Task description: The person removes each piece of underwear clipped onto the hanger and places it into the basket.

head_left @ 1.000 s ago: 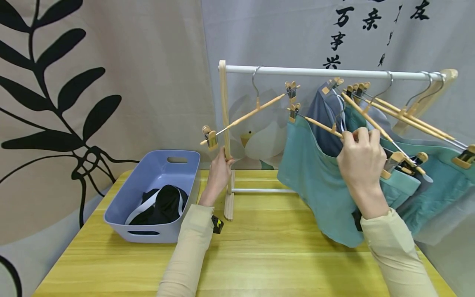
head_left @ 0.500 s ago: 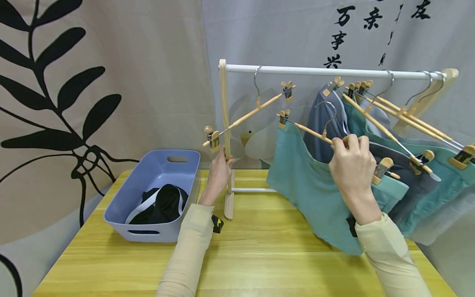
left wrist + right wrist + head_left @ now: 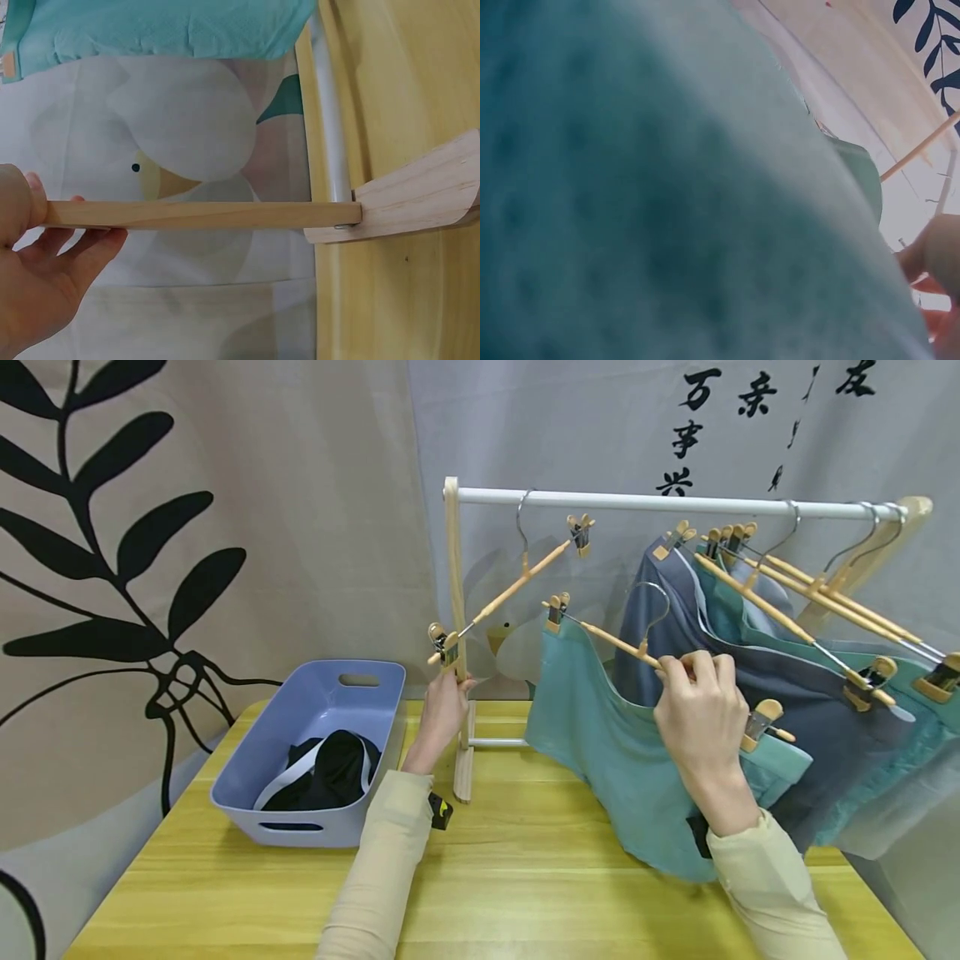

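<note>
My right hand (image 3: 701,727) grips the wooden bar of a clip hanger (image 3: 611,639) from which teal shorts (image 3: 592,735) hang by the waistband. This hanger's hook (image 3: 656,602) stands free, below the white rail (image 3: 637,503). In the right wrist view the teal cloth fills most of the picture, with part of the hand at the right edge. My left hand (image 3: 442,710) holds the left wooden post (image 3: 202,215) of the rack, thumb on one side and fingers on the other. Just above it, a bare clip hanger (image 3: 517,583) hangs on the rail.
Several hangers with dark blue shorts (image 3: 787,693) and other teal and grey clothes crowd the rail's right end. A blue plastic basket (image 3: 300,677) with black-and-white cloth (image 3: 330,772) stands at left on the wooden table (image 3: 525,893). A printed curtain (image 3: 315,527) hangs behind.
My right hand has moved left and slightly down with the hanger and teal shorts, away from the other clothes. The bare hanger has swung a little; my left hand stays on the post.
</note>
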`<action>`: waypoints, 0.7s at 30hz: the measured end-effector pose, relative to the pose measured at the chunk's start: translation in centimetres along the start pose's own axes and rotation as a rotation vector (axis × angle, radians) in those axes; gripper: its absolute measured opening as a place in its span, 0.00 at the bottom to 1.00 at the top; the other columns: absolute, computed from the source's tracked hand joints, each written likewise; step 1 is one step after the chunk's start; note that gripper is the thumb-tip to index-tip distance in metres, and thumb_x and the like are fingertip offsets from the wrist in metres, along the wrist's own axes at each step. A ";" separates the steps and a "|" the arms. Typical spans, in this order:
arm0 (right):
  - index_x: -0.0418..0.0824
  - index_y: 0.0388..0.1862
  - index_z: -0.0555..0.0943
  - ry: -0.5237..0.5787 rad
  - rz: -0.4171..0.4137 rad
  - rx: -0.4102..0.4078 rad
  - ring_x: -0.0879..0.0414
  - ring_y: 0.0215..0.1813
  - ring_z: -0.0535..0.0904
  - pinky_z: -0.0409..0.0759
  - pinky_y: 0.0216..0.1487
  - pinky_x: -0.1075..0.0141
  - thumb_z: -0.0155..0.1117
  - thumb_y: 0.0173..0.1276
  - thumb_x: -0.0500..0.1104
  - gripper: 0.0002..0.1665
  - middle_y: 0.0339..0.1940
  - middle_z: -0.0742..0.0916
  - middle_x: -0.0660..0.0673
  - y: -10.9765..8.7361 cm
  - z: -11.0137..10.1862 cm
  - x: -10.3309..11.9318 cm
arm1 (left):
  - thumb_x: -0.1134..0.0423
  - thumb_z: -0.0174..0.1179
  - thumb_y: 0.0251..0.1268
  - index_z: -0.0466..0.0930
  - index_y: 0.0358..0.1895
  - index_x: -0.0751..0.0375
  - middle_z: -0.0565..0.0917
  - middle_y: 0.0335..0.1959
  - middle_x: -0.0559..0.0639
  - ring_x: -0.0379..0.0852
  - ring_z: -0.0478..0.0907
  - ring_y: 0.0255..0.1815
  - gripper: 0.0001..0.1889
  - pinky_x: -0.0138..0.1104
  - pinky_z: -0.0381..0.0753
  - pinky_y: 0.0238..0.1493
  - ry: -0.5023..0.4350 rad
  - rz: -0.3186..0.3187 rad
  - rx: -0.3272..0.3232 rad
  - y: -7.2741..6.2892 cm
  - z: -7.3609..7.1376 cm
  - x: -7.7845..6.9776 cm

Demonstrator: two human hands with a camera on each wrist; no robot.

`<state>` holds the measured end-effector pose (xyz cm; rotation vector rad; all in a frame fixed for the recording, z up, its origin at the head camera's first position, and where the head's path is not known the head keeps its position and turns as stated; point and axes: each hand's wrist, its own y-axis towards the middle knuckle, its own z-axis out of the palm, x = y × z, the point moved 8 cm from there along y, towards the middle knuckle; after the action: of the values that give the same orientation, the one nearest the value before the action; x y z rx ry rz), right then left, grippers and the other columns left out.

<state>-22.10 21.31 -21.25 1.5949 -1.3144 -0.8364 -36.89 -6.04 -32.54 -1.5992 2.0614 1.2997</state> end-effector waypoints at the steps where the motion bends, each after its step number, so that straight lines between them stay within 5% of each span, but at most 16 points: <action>1: 0.31 0.36 0.83 0.000 -0.004 -0.001 0.38 0.34 0.71 0.72 0.21 0.45 0.59 0.65 0.34 0.07 0.32 0.80 0.33 -0.1 -0.1 0.1 | 0.63 0.53 0.69 0.75 0.45 0.67 0.83 0.42 0.61 0.59 0.83 0.42 0.10 0.47 0.82 0.43 -0.001 -0.006 0.000 0.0 0.0 0.0; 10: 0.32 0.34 0.84 0.040 0.000 -0.075 0.39 0.33 0.71 0.71 0.20 0.48 0.61 0.64 0.34 0.06 0.31 0.80 0.35 -1.3 -1.3 0.7 | 0.65 0.54 0.68 0.73 0.54 0.67 0.82 0.48 0.65 0.59 0.83 0.47 0.14 0.44 0.83 0.46 -0.106 -0.025 -0.052 -0.4 0.0 -0.1; 17: 0.33 0.35 0.84 0.070 -0.004 -0.094 0.39 0.33 0.71 0.72 0.22 0.48 0.61 0.65 0.35 0.06 0.31 0.81 0.35 -2.1 -2.2 1.3 | 0.65 0.56 0.67 0.67 0.61 0.72 0.68 0.56 0.64 0.59 0.74 0.53 0.22 0.45 0.79 0.53 -0.152 -0.016 -0.302 -1.9 -1.9 -2.0; 21: 0.34 0.35 0.84 0.087 -0.024 -0.111 0.39 0.32 0.71 0.71 0.21 0.49 0.62 0.64 0.34 0.05 0.31 0.81 0.35 -2.5 -2.8 1.8 | 0.65 0.54 0.68 0.66 0.58 0.73 0.67 0.53 0.65 0.58 0.71 0.53 0.20 0.45 0.76 0.52 -0.163 0.048 -0.423 -3.1 -3.1 -3.8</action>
<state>-18.25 20.30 -22.39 1.5448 -1.1704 -0.8309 -31.74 -5.87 -29.88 -1.5372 1.8224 1.9140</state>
